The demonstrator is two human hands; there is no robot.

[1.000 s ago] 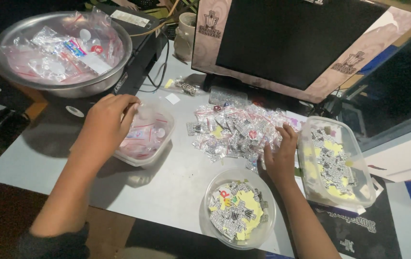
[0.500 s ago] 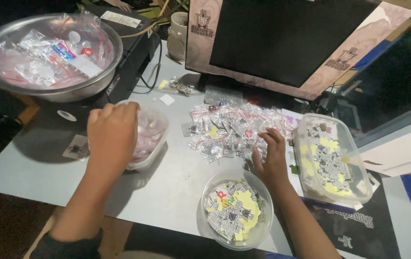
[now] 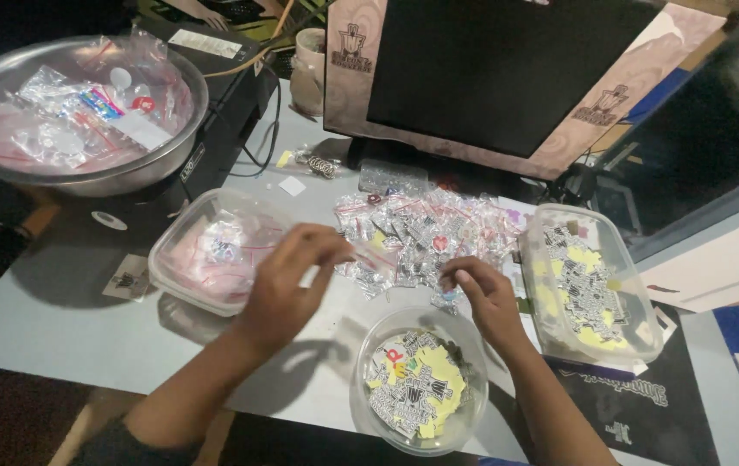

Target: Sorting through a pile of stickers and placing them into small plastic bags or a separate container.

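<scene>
Left hand (image 3: 287,280) pinches a small clear bag (image 3: 361,252); right hand (image 3: 486,298) grips another from the pile (image 3: 426,237) at twelve o'clock. Slick bags could slip, scattering stickers.

Dim room, overhead light on table (image 3: 59,319), soft hand shadows, dark blurred edges

Grey counter (image 3: 59,319). Near edge: round tub (image 3: 419,380) of stickers. Right edge: oblong tub (image 3: 590,285) of stickers. Centre: loose bag pile (image 3: 426,233). Left of centre: bag tub (image 3: 214,250). Far side: mug (image 3: 307,60), monitor box (image 3: 508,78), paper scraps (image 3: 292,185).
</scene>
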